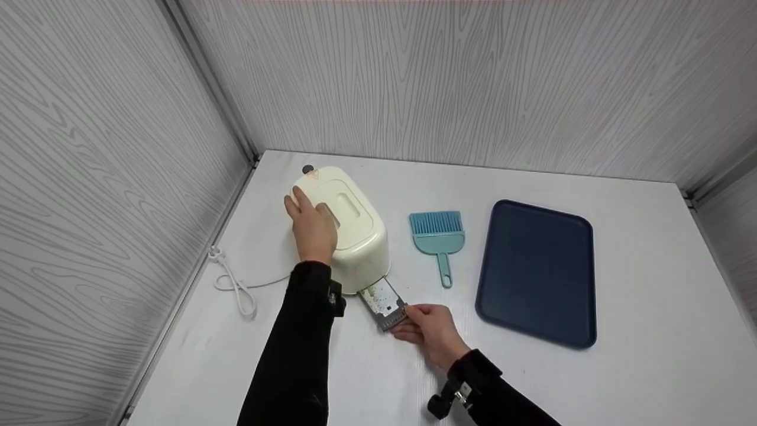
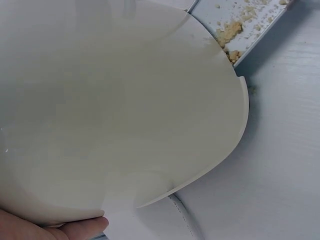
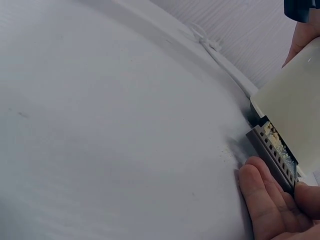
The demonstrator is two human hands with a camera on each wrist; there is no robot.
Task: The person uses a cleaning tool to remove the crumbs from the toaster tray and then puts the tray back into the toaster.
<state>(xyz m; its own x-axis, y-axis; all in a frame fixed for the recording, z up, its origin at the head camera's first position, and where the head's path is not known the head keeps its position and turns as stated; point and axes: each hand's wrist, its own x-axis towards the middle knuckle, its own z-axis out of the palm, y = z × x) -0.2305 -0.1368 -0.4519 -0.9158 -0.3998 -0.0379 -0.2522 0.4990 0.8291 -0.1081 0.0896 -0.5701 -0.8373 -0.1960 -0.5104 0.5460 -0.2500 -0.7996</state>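
A cream toaster (image 1: 358, 222) with a lidded top stands at the table's left. My left hand (image 1: 314, 228) rests on its upper left side, fingers spread along the edge; in the left wrist view a fingertip touches the cream shell (image 2: 125, 120). From the toaster's near end a grey crumb tray (image 1: 381, 297) sticks out partway. Yellowish crumbs (image 2: 230, 34) lie in it. My right hand (image 1: 434, 331) pinches the tray's outer end between thumb and fingers. The right wrist view shows the tray's slotted front edge (image 3: 274, 159) against those fingers.
A teal brush and dustpan set (image 1: 439, 244) lies right of the toaster. Further right is a dark blue rectangular tray (image 1: 537, 275). The white power cord (image 1: 239, 290) and plug lie at the left. Wood-grain panels (image 1: 443, 83) border the table.
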